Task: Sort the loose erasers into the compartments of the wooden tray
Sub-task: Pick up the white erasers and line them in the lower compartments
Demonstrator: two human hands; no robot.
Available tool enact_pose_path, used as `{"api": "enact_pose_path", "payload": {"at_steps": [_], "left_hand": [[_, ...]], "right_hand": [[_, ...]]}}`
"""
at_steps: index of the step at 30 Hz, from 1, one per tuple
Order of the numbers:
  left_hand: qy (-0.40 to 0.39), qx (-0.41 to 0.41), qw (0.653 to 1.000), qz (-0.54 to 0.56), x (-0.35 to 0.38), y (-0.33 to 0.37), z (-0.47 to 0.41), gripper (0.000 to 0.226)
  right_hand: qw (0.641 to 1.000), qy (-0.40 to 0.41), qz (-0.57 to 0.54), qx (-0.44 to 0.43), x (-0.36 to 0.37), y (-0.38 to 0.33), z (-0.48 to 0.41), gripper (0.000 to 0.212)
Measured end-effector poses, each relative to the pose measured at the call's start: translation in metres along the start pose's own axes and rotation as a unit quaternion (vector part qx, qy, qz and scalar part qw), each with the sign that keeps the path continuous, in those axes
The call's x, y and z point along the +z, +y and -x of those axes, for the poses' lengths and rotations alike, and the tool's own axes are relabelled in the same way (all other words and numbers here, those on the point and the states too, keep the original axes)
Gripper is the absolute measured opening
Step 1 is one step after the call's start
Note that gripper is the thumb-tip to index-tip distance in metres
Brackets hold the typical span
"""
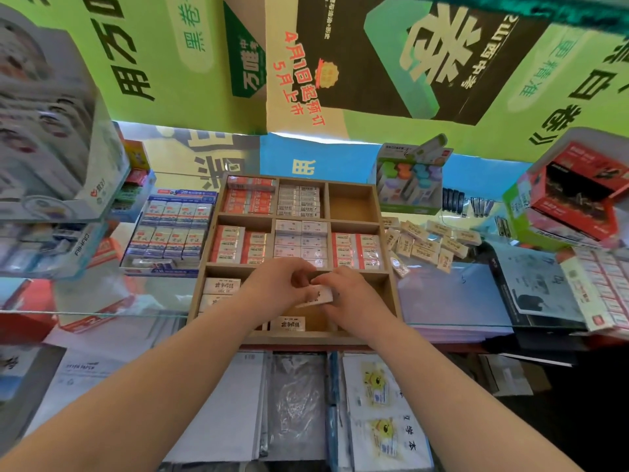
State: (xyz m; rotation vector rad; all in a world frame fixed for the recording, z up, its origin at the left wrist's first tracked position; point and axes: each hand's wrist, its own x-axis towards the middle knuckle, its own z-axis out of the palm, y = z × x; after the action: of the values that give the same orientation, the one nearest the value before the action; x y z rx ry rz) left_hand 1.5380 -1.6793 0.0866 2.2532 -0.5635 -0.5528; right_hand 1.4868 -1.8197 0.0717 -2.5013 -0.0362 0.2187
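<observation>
Person | left hand (275, 287), right hand (354, 298): bare | left forearm (153, 393), right forearm (442, 386): bare up to the lower frame edge

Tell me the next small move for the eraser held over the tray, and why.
Probably lower the cream eraser into the wooden tray's near-middle compartment, beside the matching eraser lying there. The left hand and right hand both pinch it over that row, and more of the same kind wait in the loose pile right of the tray.

Bright even light, blurred edges, wide-angle warping
</observation>
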Motion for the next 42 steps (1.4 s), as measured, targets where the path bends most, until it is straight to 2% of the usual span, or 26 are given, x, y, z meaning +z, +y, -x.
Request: {"api": "enact_pose_path", "payload": {"at_steps": [4,8,12,14,16,20,26,31,34,36,39,42], "left_hand": [[-0.022,-0.032,0.999,0.029,0.001,-0.001,0.001,0.037],[-0.037,-0.035,0.998,0.046,0.007,-0.004,0.006,0.041],[-0.025,-0.043,0.998,0.028,0.015,-0.008,0.009,0.028],[0.009,-0.065,0.998,-0.025,0.013,-0.009,0.011,0.021],[0.05,-0.069,0.988,-0.126,0.01,-0.011,0.012,0.018],[0.074,-0.01,0.952,-0.296,0.01,-0.012,0.007,0.021],[0.081,-0.039,0.935,-0.343,0.005,-0.026,0.005,0.031],[0.041,-0.033,0.894,-0.444,0.006,-0.025,0.009,0.034],[0.071,-0.015,0.898,-0.435,0.007,-0.026,0.012,0.039],[0.078,0.04,0.912,-0.401,0.008,-0.026,0.013,0.039],[0.002,0.112,0.926,-0.36,0.015,-0.021,0.012,0.044],[-0.013,0.085,0.931,-0.354,0.018,-0.023,0.01,0.041]], "right_hand": [[1.0,-0.001,-0.003,-0.01,0.002,-0.001,-0.001,0.031],[0.999,0.025,-0.018,0.018,0.004,0.001,0.001,0.039],[0.998,0.038,-0.013,0.039,0.002,0.002,0.0,0.041],[0.998,0.046,-0.009,0.043,0.001,0.005,0.0,0.04],[0.998,0.046,-0.007,0.052,0.0,0.008,0.002,0.04],[0.997,0.039,-0.01,0.059,0.0,0.009,0.004,0.039],[0.998,0.016,0.02,0.055,-0.002,0.01,0.002,0.042],[0.998,0.016,0.011,0.056,0.0,0.009,0.003,0.041],[0.998,0.014,0.007,0.056,-0.001,0.01,0.003,0.041],[0.998,0.016,0.007,0.057,-0.001,0.01,0.002,0.042],[0.998,0.02,0.012,0.058,-0.001,0.009,0.002,0.042],[0.998,0.013,0.01,0.068,-0.002,0.009,0.001,0.042]]}}
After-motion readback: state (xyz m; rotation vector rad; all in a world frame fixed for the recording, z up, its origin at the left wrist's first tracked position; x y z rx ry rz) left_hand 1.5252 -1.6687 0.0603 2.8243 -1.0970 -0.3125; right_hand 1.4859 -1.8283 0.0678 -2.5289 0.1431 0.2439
